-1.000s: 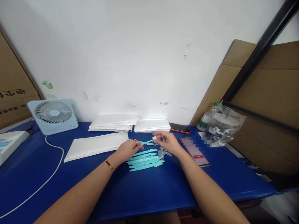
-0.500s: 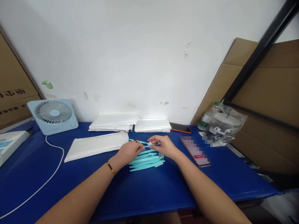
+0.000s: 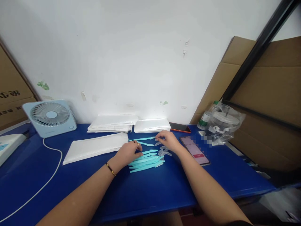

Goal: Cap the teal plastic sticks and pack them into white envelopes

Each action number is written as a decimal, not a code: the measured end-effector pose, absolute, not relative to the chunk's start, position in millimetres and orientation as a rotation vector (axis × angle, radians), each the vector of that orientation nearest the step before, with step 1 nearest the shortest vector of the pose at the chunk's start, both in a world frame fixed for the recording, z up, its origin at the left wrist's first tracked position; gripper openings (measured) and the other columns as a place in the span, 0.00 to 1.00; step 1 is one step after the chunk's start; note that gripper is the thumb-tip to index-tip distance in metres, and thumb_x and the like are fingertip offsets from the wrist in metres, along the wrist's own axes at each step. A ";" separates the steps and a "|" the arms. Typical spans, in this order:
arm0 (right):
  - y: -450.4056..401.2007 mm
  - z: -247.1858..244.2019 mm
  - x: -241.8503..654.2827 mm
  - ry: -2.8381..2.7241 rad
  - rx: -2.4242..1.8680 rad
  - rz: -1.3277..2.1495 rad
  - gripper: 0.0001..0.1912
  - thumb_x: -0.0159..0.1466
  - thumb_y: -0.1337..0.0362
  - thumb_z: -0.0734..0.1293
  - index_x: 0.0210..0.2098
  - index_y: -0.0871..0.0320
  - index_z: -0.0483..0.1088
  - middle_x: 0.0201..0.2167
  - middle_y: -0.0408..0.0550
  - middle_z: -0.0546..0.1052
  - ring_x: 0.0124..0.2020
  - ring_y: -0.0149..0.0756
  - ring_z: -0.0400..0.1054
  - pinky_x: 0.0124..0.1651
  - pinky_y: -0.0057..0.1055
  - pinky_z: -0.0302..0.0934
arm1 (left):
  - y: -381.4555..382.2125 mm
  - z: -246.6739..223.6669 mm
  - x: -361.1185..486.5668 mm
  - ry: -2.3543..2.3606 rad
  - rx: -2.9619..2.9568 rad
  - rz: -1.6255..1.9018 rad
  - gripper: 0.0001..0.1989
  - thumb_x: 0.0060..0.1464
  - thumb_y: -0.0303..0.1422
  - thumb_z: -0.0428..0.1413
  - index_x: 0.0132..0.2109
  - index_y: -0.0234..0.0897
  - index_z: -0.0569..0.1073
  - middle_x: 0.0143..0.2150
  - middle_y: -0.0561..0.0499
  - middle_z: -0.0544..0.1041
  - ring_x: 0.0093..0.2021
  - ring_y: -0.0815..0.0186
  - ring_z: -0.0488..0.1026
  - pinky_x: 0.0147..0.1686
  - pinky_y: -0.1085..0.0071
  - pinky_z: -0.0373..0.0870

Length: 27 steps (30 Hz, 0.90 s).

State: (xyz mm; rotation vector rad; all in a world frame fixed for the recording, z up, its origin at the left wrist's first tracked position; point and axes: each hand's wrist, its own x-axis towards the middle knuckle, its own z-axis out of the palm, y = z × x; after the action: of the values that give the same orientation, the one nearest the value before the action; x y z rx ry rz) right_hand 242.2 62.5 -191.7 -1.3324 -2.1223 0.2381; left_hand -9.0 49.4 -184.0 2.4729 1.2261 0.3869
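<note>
Several turquoise sticks [image 3: 145, 163] lie in a loose pile on the blue table, and others lie farther back near the hands. My left hand [image 3: 131, 152] rests over the left ends of the sticks, thumb apart from the fingers, with nothing visible held. My right hand [image 3: 167, 140] is at the right end of the rear stick [image 3: 143, 138], fingers bent down; whether it grips anything is too small to tell. Small clear plastic caps [image 3: 164, 152] lie beneath and in front of my right hand.
A white padded envelope [image 3: 94, 147] lies left of the hands. Stacked envelopes [image 3: 113, 122] sit by the wall. A fan [image 3: 50, 116] stands far left. At the right are a phone [image 3: 195, 150], another phone [image 3: 180, 127], a bottle [image 3: 205, 118] and a bagged cup [image 3: 223, 124].
My right hand has moved up and right, away from my left hand. The stick held between them has been let go by my left hand. More clear caps are uncovered.
</note>
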 end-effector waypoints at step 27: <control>51.3 -191.7 230.3 -2.295 -1.193 0.483 0.03 0.54 0.65 0.70 0.27 0.59 0.76 0.26 0.45 0.75 0.26 0.28 0.68 0.30 0.23 0.58 | 67.0 -197.7 -7.3 1.239 2.421 0.415 0.07 0.52 0.34 0.52 0.31 0.39 0.73 0.28 0.53 0.75 0.30 0.67 0.70 0.28 0.74 0.61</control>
State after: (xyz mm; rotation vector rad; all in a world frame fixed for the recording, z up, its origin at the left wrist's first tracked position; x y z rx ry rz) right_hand 230.3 51.3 -191.7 -1.1933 -2.2949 0.4828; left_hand -7.3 67.0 -197.7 2.4210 1.2390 0.4148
